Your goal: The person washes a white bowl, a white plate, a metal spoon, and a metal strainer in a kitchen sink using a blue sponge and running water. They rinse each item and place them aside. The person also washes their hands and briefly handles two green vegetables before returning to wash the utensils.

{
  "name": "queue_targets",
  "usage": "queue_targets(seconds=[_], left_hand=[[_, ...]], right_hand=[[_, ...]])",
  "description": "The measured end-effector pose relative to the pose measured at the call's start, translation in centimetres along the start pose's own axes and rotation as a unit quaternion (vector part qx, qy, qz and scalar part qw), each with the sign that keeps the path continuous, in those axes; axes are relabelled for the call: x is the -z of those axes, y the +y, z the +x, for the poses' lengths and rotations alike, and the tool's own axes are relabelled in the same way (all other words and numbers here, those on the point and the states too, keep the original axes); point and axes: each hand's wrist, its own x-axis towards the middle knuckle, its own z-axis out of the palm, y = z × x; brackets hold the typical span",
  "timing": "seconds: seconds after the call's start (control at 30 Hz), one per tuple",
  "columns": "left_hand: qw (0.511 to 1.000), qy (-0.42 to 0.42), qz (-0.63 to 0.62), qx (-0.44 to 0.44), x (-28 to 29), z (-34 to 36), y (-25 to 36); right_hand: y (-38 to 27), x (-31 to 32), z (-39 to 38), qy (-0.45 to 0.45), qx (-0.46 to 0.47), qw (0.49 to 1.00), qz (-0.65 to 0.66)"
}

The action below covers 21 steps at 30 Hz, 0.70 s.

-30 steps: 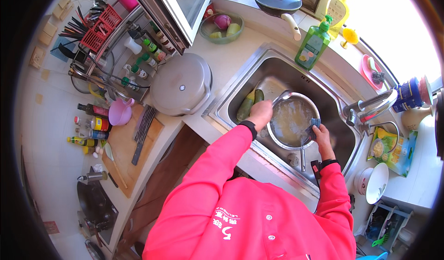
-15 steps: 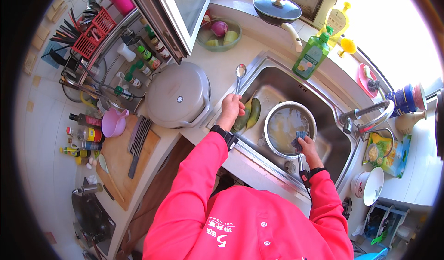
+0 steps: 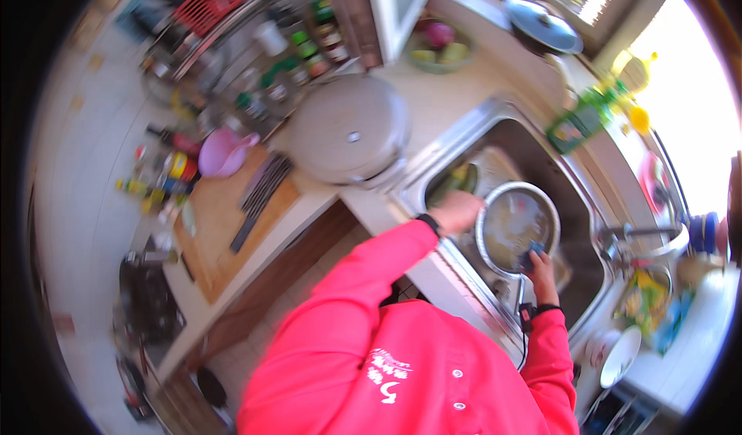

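In the centre right of the frame, a round metal basin (image 3: 518, 186) sits in the sink (image 3: 581, 238) with cloudy water (image 3: 516, 220) in it. The right hand (image 3: 543, 274), at the basin's lower right edge, has its fingers closed on a dark blue pad (image 3: 533, 251). The left hand (image 3: 457, 213) is at the left rim with fingers bunched; blur hides whether they grip anything. Work seems partway: the basin is already filled, yet neither emptied nor put aside, and the pad remains in hand. Green vegetables (image 3: 466, 177) lie outside the basin, upper left in the sink; whether they have been dealt with cannot be told.
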Motion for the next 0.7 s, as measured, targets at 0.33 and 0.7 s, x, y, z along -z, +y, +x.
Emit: queue_targets(seconds=[0.33, 0.7], left_hand=[[0.987, 0.143, -0.063, -0.025, 4.0, -2.7, 1.6], [0.725, 0.438, -0.443, 0.293, 13.5, -32.3, -8.3]], right_hand=[[-1.2, 0.2, 0.5, -0.055, 0.018, 0.998, -0.023], [-1.4, -0.5, 1.7, -0.062, -0.021, 0.996, -0.068]])
